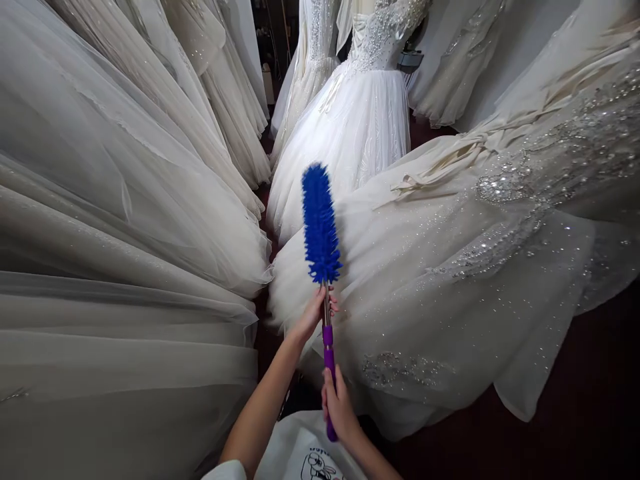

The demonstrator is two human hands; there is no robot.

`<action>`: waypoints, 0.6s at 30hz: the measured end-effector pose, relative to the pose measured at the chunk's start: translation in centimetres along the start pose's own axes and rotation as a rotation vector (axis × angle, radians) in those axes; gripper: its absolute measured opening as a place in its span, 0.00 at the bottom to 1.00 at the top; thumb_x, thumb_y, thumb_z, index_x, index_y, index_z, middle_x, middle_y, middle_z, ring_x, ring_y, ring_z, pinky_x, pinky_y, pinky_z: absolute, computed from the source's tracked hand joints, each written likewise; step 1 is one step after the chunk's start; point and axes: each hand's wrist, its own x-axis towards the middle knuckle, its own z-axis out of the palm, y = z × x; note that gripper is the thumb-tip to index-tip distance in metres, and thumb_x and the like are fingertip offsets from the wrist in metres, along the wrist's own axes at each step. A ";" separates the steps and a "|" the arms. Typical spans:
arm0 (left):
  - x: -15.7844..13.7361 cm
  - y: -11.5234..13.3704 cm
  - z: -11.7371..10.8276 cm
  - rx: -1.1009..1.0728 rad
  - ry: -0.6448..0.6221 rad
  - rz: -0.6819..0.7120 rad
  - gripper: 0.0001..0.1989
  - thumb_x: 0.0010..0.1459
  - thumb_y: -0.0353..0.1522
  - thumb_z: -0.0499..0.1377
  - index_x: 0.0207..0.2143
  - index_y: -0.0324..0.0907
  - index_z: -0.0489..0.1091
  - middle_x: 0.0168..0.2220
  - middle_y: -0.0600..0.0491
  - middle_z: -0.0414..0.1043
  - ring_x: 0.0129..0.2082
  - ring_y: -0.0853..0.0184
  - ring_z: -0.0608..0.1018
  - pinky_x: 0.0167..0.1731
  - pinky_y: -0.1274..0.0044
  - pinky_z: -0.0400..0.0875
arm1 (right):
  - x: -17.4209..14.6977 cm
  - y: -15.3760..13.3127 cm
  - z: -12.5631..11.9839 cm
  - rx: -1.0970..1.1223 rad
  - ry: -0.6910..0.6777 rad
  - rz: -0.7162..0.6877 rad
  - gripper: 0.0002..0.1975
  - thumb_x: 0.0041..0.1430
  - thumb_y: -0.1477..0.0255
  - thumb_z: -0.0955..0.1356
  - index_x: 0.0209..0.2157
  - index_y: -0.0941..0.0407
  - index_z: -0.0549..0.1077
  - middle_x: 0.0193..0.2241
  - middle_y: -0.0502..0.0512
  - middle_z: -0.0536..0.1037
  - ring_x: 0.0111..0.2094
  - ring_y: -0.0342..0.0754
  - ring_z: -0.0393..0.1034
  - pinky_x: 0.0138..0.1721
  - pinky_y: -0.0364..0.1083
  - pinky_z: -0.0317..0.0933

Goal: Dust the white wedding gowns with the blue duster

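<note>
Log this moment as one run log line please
left hand: grips duster shaft under blue head | right hand: grips purple handle | duster: upright, between white gowns

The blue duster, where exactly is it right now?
The blue duster stands upright at the centre of the head view, held by the left hand and right hand, between the white gowns.

Duster (321, 227) upright at centre, its head above the handle. Left hand (311, 313) on the shaft just below the head; right hand (340, 403) nearer, on the handle's lower end. Tulle skirts (125, 220) to the left, beaded gown (475, 267) to the right, mannequin gown (360, 120) far behind the duster.
</note>
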 end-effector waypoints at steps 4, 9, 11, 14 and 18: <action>1.9 1.2 2.8 0.109 -0.109 -0.085 0.22 0.49 0.53 0.52 0.26 0.43 0.63 0.15 0.62 0.56 0.10 0.78 0.56 0.12 0.82 0.50 | 1.3 -2.4 3.5 0.241 0.026 0.043 0.34 0.41 0.36 0.55 0.36 0.51 0.58 0.11 0.35 0.55 0.08 0.37 0.49 0.09 0.38 0.48; 4.4 -1.4 -1.8 0.105 0.047 -0.234 0.24 0.48 0.55 0.52 0.25 0.42 0.61 0.15 0.63 0.55 0.11 0.79 0.57 0.15 0.82 0.55 | 2.9 -2.7 2.2 0.248 -0.119 0.222 0.28 0.45 0.39 0.58 0.31 0.51 0.57 0.10 0.35 0.58 0.07 0.36 0.49 0.08 0.36 0.47; 4.6 -2.6 -4.3 0.133 0.159 -0.296 0.25 0.49 0.56 0.50 0.22 0.42 0.59 0.13 0.63 0.54 0.11 0.78 0.57 0.15 0.82 0.55 | 3.3 -2.4 1.6 0.282 -0.230 0.332 0.23 0.52 0.45 0.58 0.30 0.51 0.57 0.11 0.37 0.60 0.08 0.35 0.49 0.09 0.35 0.48; 3.9 -4.0 -7.2 0.172 0.237 -0.377 0.26 0.48 0.57 0.49 0.19 0.43 0.55 0.11 0.63 0.53 0.10 0.77 0.58 0.15 0.82 0.55 | 3.5 -2.0 2.2 0.343 -0.333 0.483 0.19 0.59 0.50 0.56 0.28 0.52 0.57 0.12 0.38 0.61 0.08 0.35 0.50 0.11 0.35 0.49; 2.4 -3.6 -9.5 0.192 0.338 -0.365 0.25 0.49 0.55 0.51 0.17 0.44 0.53 0.09 0.63 0.53 0.09 0.77 0.58 0.14 0.82 0.54 | 2.8 -2.5 4.6 0.434 -0.354 0.534 0.18 0.61 0.53 0.56 0.27 0.53 0.57 0.12 0.39 0.59 0.09 0.33 0.48 0.11 0.34 0.45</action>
